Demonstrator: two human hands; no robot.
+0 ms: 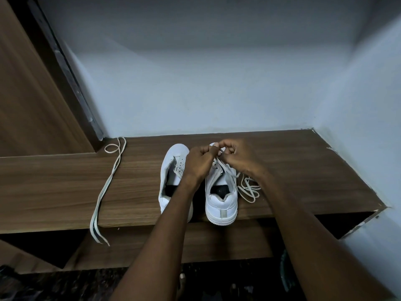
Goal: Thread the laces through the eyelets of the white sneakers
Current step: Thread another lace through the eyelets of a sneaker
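**Lacing barely begun on one shoe, the other untouched**

Two white sneakers stand side by side at the centre of the frame on a wooden shelf (pixel 303 161), heels toward the camera. Both hands work over the toe end of the right-hand sneaker (pixel 221 196). The left hand (pixel 200 162) has its fingers curled round what appears to be the shoe's front or the lace there — the hands hide the contact, so I cannot be sure which. The right hand (pixel 235 156) pinches the lace (pixel 249 189), which runs down from the fingers and lies in loose loops just right of that shoe.

Dark open eyelets show below the hands, so only the lowest rows, at most, seem threaded. The left-hand sneaker (pixel 173 170) carries no lace at all — its eyelets stand bare. A second lace (pixel 108 181) lies stretched out at centre left, its ends hanging over the shelf edge. Nearly the whole job remains.
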